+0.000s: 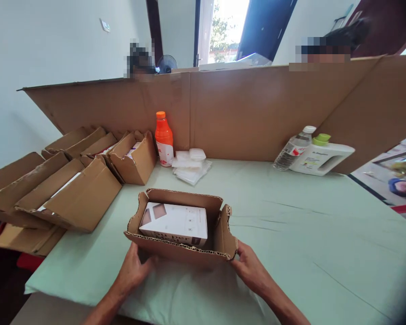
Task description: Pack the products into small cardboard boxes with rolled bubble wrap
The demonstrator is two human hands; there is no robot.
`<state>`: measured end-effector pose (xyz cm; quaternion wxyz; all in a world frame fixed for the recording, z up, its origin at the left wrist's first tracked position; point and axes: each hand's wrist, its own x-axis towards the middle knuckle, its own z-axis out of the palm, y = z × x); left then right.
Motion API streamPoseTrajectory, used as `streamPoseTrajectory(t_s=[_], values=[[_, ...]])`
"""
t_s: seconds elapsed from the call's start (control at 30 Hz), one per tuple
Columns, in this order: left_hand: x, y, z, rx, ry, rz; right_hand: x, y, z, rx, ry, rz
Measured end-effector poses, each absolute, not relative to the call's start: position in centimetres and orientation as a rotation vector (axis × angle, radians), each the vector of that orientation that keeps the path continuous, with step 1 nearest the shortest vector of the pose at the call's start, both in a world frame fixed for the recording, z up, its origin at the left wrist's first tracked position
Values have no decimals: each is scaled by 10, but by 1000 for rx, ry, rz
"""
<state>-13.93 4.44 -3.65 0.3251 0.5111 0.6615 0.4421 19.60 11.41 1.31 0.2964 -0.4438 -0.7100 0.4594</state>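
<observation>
An open-topped cardboard box [186,258] with rough, torn-cut edges is between my two hands over the near middle of the table. Inside it, toward the left, lies a white printed carton [179,220] with brown squares and dark lettering. My left hand [135,267] grips the box at its near left corner, thumb toward the front wall and slightly blurred, other fingers hidden. At the near right corner my right hand [248,265] is closed on the box, its fingers partly behind the side wall.
Several similar cardboard boxes [88,194] crowd the left side. Toward the back stand an orange bottle [164,137], a pile of clear plastic packets [191,164], a tilted clear bottle [292,151] and a white jug [316,159]. A cardboard partition [237,113] closes the far edge; two people are behind it.
</observation>
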Motion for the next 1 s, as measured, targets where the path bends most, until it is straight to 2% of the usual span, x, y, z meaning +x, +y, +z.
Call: streamPoseTrajectory(t_s=[0.3,0.53,0.7,0.83,1.0], values=[[-103,146,-11,1312,1559,1354,183,188,1,-1216,-1617,1221],[-91,177,-41,1229,1637,1445,197,234,-11,-1179,-1602,1236],[-94,174,-58,1165,1680,1441,212,311,6,-1277,-1715,865],[-97,174,-69,1095,1668,1412,172,401,21,-1225,-1861,534],[-97,173,-82,1100,1627,1447,126,471,23,-1273,-1802,400]])
